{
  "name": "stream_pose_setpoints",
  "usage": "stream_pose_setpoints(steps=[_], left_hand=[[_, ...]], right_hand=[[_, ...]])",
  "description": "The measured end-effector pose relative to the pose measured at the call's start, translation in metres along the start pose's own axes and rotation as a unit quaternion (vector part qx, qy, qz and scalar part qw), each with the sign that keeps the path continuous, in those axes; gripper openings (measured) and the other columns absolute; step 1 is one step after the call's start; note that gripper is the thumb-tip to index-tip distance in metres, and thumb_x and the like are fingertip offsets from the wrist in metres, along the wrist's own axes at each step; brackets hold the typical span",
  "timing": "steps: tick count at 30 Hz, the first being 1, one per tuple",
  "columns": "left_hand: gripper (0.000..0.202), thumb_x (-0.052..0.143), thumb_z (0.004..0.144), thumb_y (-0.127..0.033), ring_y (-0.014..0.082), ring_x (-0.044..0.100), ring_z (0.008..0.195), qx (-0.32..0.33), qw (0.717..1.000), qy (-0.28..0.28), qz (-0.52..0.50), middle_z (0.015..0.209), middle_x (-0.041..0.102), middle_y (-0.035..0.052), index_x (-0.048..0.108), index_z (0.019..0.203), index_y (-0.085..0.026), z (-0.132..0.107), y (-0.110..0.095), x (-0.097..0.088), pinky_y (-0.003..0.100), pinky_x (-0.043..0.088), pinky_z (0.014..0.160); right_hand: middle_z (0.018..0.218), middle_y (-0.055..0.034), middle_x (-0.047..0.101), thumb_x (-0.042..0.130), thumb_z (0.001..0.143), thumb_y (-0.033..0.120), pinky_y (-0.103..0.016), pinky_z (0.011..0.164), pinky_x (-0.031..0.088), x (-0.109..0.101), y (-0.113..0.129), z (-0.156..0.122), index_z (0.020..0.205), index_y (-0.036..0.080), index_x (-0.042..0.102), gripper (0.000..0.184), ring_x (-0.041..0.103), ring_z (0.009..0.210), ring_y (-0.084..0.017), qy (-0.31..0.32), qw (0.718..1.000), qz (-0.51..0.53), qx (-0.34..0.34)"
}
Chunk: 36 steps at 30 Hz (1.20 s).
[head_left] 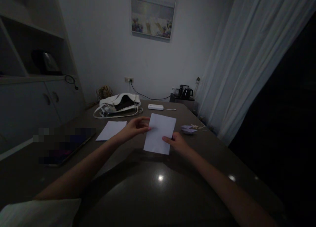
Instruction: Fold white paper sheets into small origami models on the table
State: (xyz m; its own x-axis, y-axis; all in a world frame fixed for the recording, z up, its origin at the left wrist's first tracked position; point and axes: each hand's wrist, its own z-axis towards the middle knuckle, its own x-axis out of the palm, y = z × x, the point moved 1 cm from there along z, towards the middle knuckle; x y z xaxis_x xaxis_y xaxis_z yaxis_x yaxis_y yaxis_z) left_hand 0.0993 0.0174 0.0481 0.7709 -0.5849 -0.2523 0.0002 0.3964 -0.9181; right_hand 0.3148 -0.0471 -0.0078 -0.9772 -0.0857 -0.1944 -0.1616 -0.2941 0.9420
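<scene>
A white sheet of paper (159, 131) is held up above the dark table, tilted a little toward me. My left hand (135, 128) pinches its left edge, with the thumb on the front and the fingers behind. At the right edge, my right hand (176, 141) grips it, thumb on the front face and the other fingers hidden behind. More white paper (111, 130) lies flat on the table to the left, partly behind my left hand. A folded pale purple paper piece (189, 129) rests on the table to the right.
A white handbag (119, 105) stands open at the back left of the table (158, 187). Near the back edge lies a white device (155, 107) with a short cable. A tablet-like object (71, 148), blurred out, is at the left. Black kettles (185, 92) stand beyond the table.
</scene>
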Motion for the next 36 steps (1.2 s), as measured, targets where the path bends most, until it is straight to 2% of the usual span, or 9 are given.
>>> stream_pose_setpoints(steps=[3, 6, 15, 18, 21, 25, 28, 31, 36], left_hand=[[0.025, 0.069, 0.068, -0.034, 0.0142, 0.059, 0.059, -0.048, 0.996, 0.058, 0.042, 0.065, 0.065, 0.0007, 0.063, 0.080, -0.014, 0.001, 0.011, 0.003, 0.023, 0.042, 0.054], [0.022, 0.068, 0.069, -0.034, 0.0143, 0.059, 0.056, -0.063, 0.994, 0.071, 0.053, 0.058, 0.063, -0.0001, 0.059, 0.065, -0.014, 0.001, 0.020, 0.004, 0.023, 0.043, 0.054], [0.030, 0.068, 0.067, -0.042, 0.0132, 0.059, 0.053, -0.096, 0.995, 0.002, -0.011, 0.059, 0.062, -0.0013, 0.057, 0.074, -0.015, -0.001, 0.059, -0.001, 0.023, 0.045, 0.051], [0.037, 0.070, 0.065, -0.044, 0.0139, 0.060, 0.055, -0.088, 0.996, -0.003, -0.022, 0.062, 0.064, -0.0011, 0.055, 0.085, -0.016, -0.005, 0.069, -0.003, 0.023, 0.045, 0.052], [0.043, 0.067, 0.067, -0.047, 0.0118, 0.056, 0.051, -0.078, 0.997, -0.023, -0.016, 0.062, 0.063, -0.0018, 0.055, 0.094, -0.016, -0.009, 0.071, -0.004, 0.020, 0.040, 0.046], [0.042, 0.067, 0.067, -0.048, 0.0087, 0.050, 0.045, -0.079, 0.995, -0.055, -0.011, 0.059, 0.060, -0.0041, 0.057, 0.092, -0.016, -0.011, 0.067, -0.002, 0.018, 0.034, 0.040], [0.044, 0.069, 0.064, -0.047, 0.0079, 0.047, 0.043, -0.098, 0.993, -0.070, -0.022, 0.055, 0.057, -0.0054, 0.058, 0.093, -0.016, -0.010, 0.067, -0.002, 0.017, 0.034, 0.040], [0.046, 0.070, 0.063, -0.048, 0.0088, 0.048, 0.043, -0.110, 0.989, -0.090, -0.039, 0.056, 0.057, -0.0047, 0.059, 0.092, -0.015, -0.008, 0.069, -0.003, 0.019, 0.037, 0.041], [0.048, 0.068, 0.065, -0.050, 0.0123, 0.054, 0.050, -0.102, 0.991, -0.064, -0.053, 0.064, 0.063, -0.0002, 0.062, 0.095, -0.014, -0.009, 0.068, -0.002, 0.022, 0.039, 0.047]], right_hand=[[0.086, -0.0084, 0.069, 0.069, 0.066, 0.043, -0.034, 0.068, 0.049, 0.001, -0.002, 0.001, 0.085, 0.012, 0.067, 0.036, 0.063, 0.073, -0.021, -0.036, 0.998, 0.034, 0.031], [0.083, -0.0074, 0.069, 0.069, 0.066, 0.044, -0.032, 0.061, 0.049, -0.001, -0.005, 0.000, 0.084, 0.013, 0.066, 0.036, 0.063, 0.069, -0.020, -0.050, 0.996, 0.045, 0.063], [0.073, -0.0022, 0.067, 0.066, 0.066, 0.047, -0.024, 0.050, 0.044, -0.001, -0.017, 0.008, 0.081, 0.016, 0.066, 0.034, 0.059, 0.060, -0.016, -0.071, 0.994, 0.063, 0.053], [0.077, -0.0023, 0.069, 0.068, 0.065, 0.044, -0.025, 0.053, 0.045, 0.001, -0.021, 0.011, 0.085, 0.018, 0.067, 0.033, 0.060, 0.064, -0.017, -0.075, 0.993, 0.073, 0.049], [0.084, -0.0024, 0.069, 0.070, 0.063, 0.038, -0.027, 0.057, 0.047, 0.004, -0.022, 0.013, 0.092, 0.020, 0.066, 0.035, 0.062, 0.068, -0.018, -0.078, 0.988, 0.113, 0.068], [0.077, -0.0003, 0.068, 0.069, 0.062, 0.035, -0.025, 0.052, 0.046, 0.009, -0.023, 0.019, 0.090, 0.019, 0.066, 0.032, 0.059, 0.059, -0.015, -0.079, 0.980, 0.146, 0.107], [0.068, 0.0005, 0.067, 0.068, 0.064, 0.037, -0.023, 0.049, 0.043, 0.013, -0.025, 0.028, 0.081, 0.018, 0.066, 0.026, 0.057, 0.055, -0.014, -0.089, 0.985, 0.122, 0.083], [0.073, -0.0007, 0.069, 0.071, 0.059, 0.036, -0.025, 0.055, 0.046, 0.016, -0.028, 0.035, 0.078, 0.018, 0.067, 0.027, 0.060, 0.062, -0.016, -0.118, 0.984, 0.128, 0.044], [0.076, -0.0018, 0.070, 0.073, 0.055, 0.031, -0.030, 0.062, 0.047, 0.020, -0.032, 0.032, 0.084, 0.019, 0.069, 0.031, 0.062, 0.064, -0.018, -0.115, 0.970, 0.200, 0.081]])
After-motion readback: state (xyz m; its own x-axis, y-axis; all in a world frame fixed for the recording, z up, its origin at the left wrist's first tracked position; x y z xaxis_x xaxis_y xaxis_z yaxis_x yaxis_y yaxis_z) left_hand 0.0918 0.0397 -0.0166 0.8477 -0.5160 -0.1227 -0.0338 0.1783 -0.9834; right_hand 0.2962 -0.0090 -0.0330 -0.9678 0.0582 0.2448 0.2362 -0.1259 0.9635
